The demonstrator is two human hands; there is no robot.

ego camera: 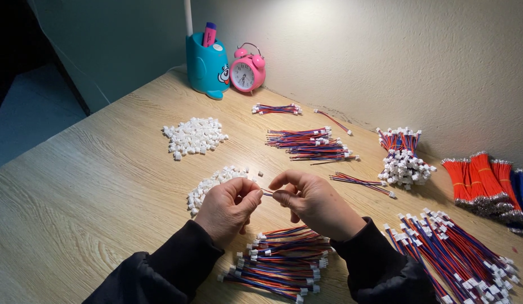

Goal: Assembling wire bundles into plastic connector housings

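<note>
head | left hand (226,207) and right hand (313,204) pinch one wire (267,193) between closed fingertips | cup (207,66) holds marker (209,34)

No packages, labels, signs, screens

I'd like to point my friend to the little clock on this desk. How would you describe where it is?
Look to the far edge of the wooden desk, against the pale wall. There a teal pen holder stands, and the alarm clock sits just to its right. It is the only round pink thing, with two bells on top.
</note>
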